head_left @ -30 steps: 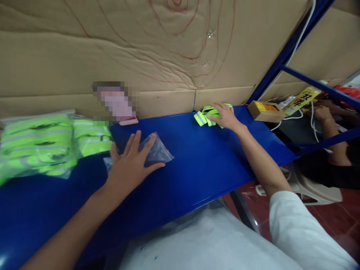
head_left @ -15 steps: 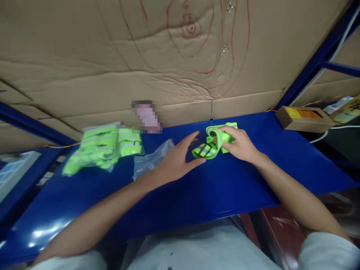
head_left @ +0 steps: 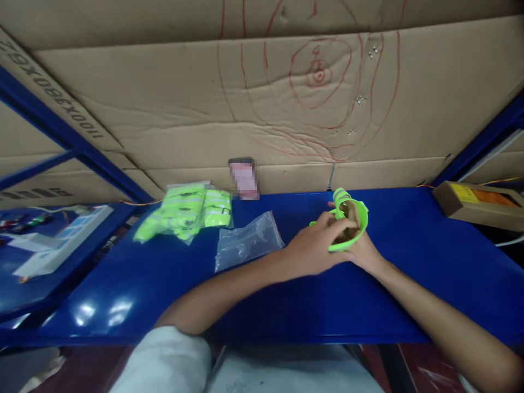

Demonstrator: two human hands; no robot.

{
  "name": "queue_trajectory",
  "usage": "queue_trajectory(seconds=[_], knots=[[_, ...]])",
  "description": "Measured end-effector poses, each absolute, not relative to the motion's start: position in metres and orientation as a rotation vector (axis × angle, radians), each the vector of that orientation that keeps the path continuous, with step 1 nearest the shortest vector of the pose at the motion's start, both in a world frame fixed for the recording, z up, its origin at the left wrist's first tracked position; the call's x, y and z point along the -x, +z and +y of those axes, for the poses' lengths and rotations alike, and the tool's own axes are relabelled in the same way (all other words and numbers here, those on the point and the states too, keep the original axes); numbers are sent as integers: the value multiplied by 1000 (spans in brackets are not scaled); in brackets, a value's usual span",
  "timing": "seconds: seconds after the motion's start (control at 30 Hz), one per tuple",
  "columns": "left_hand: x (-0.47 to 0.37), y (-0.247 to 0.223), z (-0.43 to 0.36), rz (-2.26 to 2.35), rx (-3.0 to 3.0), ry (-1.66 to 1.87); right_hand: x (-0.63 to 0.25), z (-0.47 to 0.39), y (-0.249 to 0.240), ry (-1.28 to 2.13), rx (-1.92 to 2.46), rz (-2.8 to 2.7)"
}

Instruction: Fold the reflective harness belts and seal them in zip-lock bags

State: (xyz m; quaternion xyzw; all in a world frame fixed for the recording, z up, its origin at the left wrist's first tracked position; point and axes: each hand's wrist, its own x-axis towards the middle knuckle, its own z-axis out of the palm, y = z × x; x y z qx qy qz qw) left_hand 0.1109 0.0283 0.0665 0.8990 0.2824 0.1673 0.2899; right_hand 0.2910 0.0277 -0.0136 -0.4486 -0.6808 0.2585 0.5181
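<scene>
From my head view, I have both hands together on the neon strap, which is curled into a loop to the right of the flat plastic bag. My left hand has its fingers bent over into the loop and its thumb along the lower edge, pinching the band. My right hand is at the far side of the loop, against the band; its fingers are partly hidden, so I can't tell whether they are spread or pressed together.

The plastic bag lies on the blue surface, just beside my left wrist. To its left and a bit behind are the large packed bag and the small packed bag, side by side, both with neon bands showing inside. Behind the plastic bag, the phone leans on the cardboard wall, which has red rings drawn on it. Well to the right of the plastic bag is the cardboard box with an orange and yellow top.
</scene>
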Motion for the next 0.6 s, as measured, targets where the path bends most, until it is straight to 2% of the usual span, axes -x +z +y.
queue_trajectory(seconds=[0.13, 0.23, 0.43, 0.5, 0.6], knots=[[-72, 97, 61, 673, -2438, 347, -300, 29, -3, 535, 1080, -1657], [-40, 119, 81, 934, -2547, 587, -309, 31, 8, 293, 1215, -1574], [3, 145, 97, 1022, -2640, 857, -334, 35, 26, -218, 1456, -1608], [14, 152, 97, 888, -2622, 827, -348, 37, 32, -254, 1540, -1767], [26, 158, 94, 844, -2366, 789, -368, 42, 38, -124, 1564, -1821]])
